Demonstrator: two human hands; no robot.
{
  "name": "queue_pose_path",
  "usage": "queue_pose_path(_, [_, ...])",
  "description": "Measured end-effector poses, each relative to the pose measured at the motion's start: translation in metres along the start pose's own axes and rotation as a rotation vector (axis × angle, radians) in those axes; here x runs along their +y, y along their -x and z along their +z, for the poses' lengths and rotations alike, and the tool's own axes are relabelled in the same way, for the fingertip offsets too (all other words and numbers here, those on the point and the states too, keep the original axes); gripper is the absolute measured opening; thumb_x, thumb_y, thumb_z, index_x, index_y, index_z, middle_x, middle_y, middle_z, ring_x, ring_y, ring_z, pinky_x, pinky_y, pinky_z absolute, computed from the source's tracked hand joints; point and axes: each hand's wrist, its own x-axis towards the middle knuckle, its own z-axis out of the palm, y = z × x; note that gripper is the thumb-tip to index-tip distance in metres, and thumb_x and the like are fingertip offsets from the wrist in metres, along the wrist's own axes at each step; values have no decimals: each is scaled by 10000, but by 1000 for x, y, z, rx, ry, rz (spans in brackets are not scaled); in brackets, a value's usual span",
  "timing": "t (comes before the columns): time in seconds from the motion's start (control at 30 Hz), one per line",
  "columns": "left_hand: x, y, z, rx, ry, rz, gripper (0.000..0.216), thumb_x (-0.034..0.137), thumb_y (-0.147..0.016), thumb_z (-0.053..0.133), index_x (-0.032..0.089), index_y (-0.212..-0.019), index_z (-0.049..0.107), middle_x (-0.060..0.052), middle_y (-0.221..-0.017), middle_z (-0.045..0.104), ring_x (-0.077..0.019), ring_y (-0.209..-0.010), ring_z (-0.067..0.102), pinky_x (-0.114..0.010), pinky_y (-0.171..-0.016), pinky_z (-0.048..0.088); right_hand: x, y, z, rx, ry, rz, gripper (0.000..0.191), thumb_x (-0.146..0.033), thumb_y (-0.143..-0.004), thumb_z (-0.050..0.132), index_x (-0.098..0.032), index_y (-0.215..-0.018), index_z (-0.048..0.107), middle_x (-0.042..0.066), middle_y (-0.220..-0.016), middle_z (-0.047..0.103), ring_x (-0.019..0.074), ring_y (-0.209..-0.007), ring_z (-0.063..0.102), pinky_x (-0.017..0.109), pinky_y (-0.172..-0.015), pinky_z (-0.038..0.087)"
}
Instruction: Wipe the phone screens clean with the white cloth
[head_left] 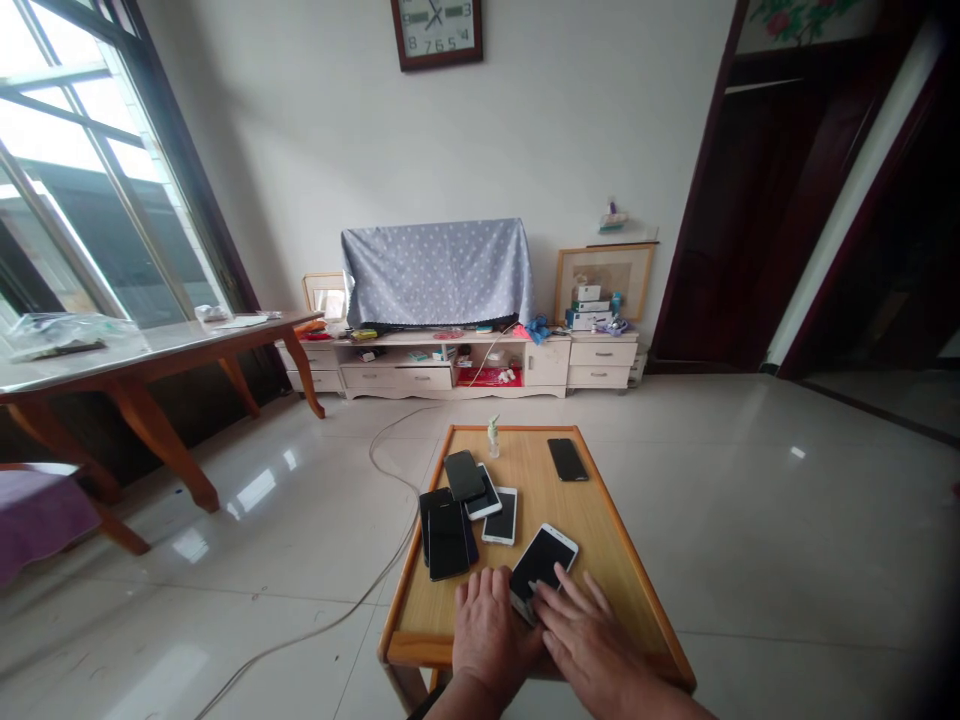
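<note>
A white-framed phone [544,558] lies screen-up on the small wooden table [600,520], near its front edge. My left hand [487,630] rests flat beside the phone's near-left corner, fingers slightly apart and touching its edge. From the right, my right hand [589,640] reaches in with its fingers stretched out over the phone's near end. Further back lie several other phones: a dark stack [448,538], a white one [501,516], a black one on top [465,475] and a lone black one [568,459].
A small bottle [493,436] stands at the table's far edge. A white cable [375,590] runs over the tiled floor on the left. A long table [150,345] stands by the window, and a low cabinet [465,365] with a cloth-covered object [436,272] lines the far wall.
</note>
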Motion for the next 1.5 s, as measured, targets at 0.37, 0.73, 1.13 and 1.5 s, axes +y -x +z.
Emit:
queue_pose_path(0.37, [-3, 3, 5, 40, 3, 9, 525, 526, -747, 609, 238, -1181, 552, -52, -1083, 607, -265, -1058, 514, -397, -961, 296, 1, -4, -7, -86, -54, 111, 536, -569, -1007, 158, -416, -1469, 381, -77, -1566, 325, 263, -1504, 87, 614, -1185, 16])
queue_pose_path(0.73, [-7, 2, 11, 48, 0, 7, 547, 507, -736, 622, 229, -1200, 547, -66, -1096, 613, -269, -1079, 516, -394, -974, 302, -1, -12, -13, -103, -103, 174, 563, -584, -1002, 142, -394, -1475, 380, -78, -1570, 312, 266, -1506, 42, 614, -1185, -2])
queue_pose_path(1.13, [-11, 2, 16, 54, 4, 20, 550, 468, -771, 594, 224, -1258, 519, -73, -1126, 612, -260, -1091, 516, -390, -996, 297, -10, -20, -14, -113, -163, 133, 554, -563, -1011, 144, -386, -1462, 413, -57, -1546, 378, 264, -1506, 49, 591, -1187, -51])
queue_pose_path(1.5, [-11, 3, 19, 73, 4, -4, 555, 405, -786, 579, 209, -1299, 503, -80, -1168, 608, -260, -1122, 514, -396, -1031, 275, -14, -31, -10, -84, -136, 138, 542, -539, -1018, 129, -404, -1442, 437, -59, -1535, 401, 255, -1503, 94, 606, -1186, -22])
